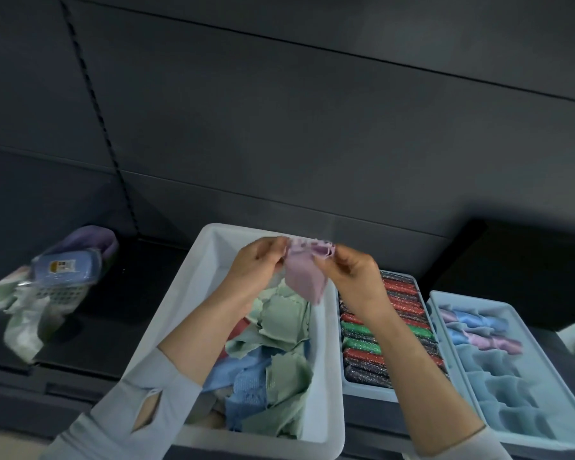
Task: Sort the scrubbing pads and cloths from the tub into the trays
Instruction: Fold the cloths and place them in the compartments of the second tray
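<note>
Lilac cloth (pixel 304 277) pinched by top corners, left hand (pixel 258 260) and right hand (pixel 352 270) both gripping, above tub (pixel 196 293). Fold neatly, then slot into right tray (pixel 445 300) beside matching cloths.

Dim scene overall, dark grey panelled wall (pixel 312 111) soaks up most light. Soft even light falls from above onto the pale blue plastic tub (pixel 193 293); weak shadows inside it. Motion blur on the lilac cloth (pixel 304 273) above the tub and on the basket of cloths (pixel 57 283) left of the tub. Wide-angle bending tilts the wall seams. No glare.
</note>
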`<move>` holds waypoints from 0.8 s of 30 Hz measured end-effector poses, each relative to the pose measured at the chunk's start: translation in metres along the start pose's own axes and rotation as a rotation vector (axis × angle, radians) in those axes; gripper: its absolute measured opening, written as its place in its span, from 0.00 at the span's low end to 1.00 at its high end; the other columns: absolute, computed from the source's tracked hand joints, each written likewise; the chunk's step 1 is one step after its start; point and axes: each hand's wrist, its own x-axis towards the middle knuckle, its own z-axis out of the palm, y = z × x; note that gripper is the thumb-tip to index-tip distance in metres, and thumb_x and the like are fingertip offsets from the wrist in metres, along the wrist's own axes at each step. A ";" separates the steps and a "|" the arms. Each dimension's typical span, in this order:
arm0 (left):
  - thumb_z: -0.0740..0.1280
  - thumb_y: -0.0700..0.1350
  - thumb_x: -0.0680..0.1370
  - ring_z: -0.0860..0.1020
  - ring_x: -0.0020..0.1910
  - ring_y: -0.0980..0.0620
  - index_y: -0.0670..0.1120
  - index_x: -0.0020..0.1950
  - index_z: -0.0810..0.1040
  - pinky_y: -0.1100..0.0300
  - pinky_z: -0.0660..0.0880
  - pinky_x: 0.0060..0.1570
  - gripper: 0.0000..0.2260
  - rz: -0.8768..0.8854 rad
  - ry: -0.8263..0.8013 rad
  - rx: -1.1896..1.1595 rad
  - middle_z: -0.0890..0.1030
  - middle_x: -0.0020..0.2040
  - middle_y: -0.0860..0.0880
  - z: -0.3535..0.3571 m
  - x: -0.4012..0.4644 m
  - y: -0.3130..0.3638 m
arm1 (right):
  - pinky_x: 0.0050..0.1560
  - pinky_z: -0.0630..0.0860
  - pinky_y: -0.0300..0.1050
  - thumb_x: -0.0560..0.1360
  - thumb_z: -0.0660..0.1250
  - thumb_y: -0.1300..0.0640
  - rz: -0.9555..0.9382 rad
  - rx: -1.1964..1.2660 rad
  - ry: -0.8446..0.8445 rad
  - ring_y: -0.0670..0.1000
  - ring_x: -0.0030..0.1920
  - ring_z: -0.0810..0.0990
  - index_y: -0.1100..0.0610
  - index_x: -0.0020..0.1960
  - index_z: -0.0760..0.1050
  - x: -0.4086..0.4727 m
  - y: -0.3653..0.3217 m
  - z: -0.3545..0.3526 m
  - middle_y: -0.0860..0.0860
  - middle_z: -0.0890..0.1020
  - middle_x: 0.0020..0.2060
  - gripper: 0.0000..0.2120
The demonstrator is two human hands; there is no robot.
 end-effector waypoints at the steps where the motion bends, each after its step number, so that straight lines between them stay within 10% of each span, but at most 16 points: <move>1: 0.62 0.60 0.79 0.80 0.55 0.52 0.54 0.49 0.80 0.53 0.73 0.63 0.12 -0.017 -0.046 0.031 0.83 0.55 0.50 0.000 -0.005 0.003 | 0.40 0.78 0.52 0.72 0.70 0.40 0.045 0.059 -0.018 0.56 0.36 0.78 0.67 0.48 0.78 0.001 -0.001 -0.001 0.66 0.81 0.41 0.27; 4: 0.62 0.65 0.75 0.82 0.53 0.50 0.47 0.50 0.82 0.50 0.75 0.62 0.23 0.051 -0.205 0.096 0.85 0.50 0.49 0.000 -0.014 0.005 | 0.34 0.74 0.39 0.78 0.67 0.57 0.101 0.231 -0.058 0.46 0.32 0.77 0.70 0.48 0.78 0.000 -0.009 -0.002 0.60 0.82 0.37 0.14; 9: 0.72 0.38 0.74 0.83 0.51 0.48 0.47 0.51 0.82 0.47 0.79 0.55 0.08 0.212 -0.076 0.008 0.84 0.50 0.48 0.000 -0.014 -0.003 | 0.38 0.78 0.42 0.77 0.67 0.64 0.112 0.335 -0.178 0.50 0.39 0.82 0.64 0.54 0.80 -0.004 -0.010 -0.010 0.55 0.85 0.42 0.07; 14: 0.69 0.31 0.73 0.82 0.44 0.51 0.46 0.41 0.84 0.56 0.80 0.47 0.11 0.229 -0.054 -0.007 0.85 0.42 0.49 0.000 -0.020 0.000 | 0.45 0.78 0.37 0.76 0.63 0.74 0.043 0.389 -0.210 0.47 0.49 0.83 0.58 0.50 0.83 -0.009 -0.014 -0.011 0.50 0.86 0.47 0.15; 20: 0.62 0.48 0.81 0.84 0.46 0.48 0.47 0.58 0.80 0.58 0.79 0.42 0.10 -0.096 -0.169 -0.223 0.84 0.51 0.47 0.000 -0.019 -0.002 | 0.47 0.73 0.34 0.73 0.60 0.78 -0.051 0.245 -0.111 0.43 0.45 0.80 0.51 0.39 0.84 -0.007 -0.009 -0.008 0.47 0.84 0.42 0.25; 24: 0.68 0.40 0.78 0.83 0.41 0.54 0.42 0.55 0.80 0.63 0.78 0.37 0.07 -0.033 -0.185 -0.068 0.84 0.48 0.45 0.001 -0.021 -0.008 | 0.52 0.73 0.35 0.72 0.60 0.77 -0.095 0.098 -0.142 0.46 0.50 0.79 0.52 0.41 0.85 -0.008 -0.009 -0.008 0.48 0.81 0.46 0.24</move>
